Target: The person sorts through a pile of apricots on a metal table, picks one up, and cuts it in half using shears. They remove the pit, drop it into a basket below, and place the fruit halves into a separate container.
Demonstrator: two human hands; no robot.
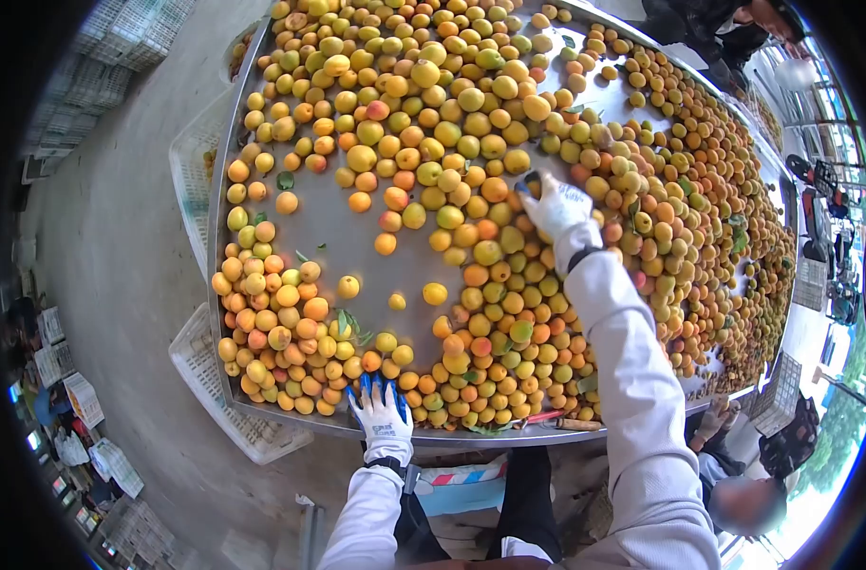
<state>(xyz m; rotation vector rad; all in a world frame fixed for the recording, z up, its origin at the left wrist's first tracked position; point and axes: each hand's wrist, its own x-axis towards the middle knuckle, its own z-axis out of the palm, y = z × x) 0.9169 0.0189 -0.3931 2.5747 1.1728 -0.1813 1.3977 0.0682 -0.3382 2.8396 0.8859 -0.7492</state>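
Yellow-orange apricots [509,275] cover much of a metal sorting table [348,228]. My left hand [384,418], in a white glove with blue fingertips, lies at the table's front edge. Its fingers are stretched out against the nearest apricots and hold nothing I can see. Farther in, my right hand [558,207], gloved in white with dark and blue fingertips, reaches over the heap. Its fingers point left and away from me, slightly apart, beside several apricots; no fruit shows in its grasp. Green leaves [348,323] lie among the fruit.
A red-handled tool [544,417] and a wooden handle [580,425] lie along the front rim. White plastic crates [200,370] stand on the floor left of the table. A co-worker [727,446] is at the right; another person [727,28] stands across the far side.
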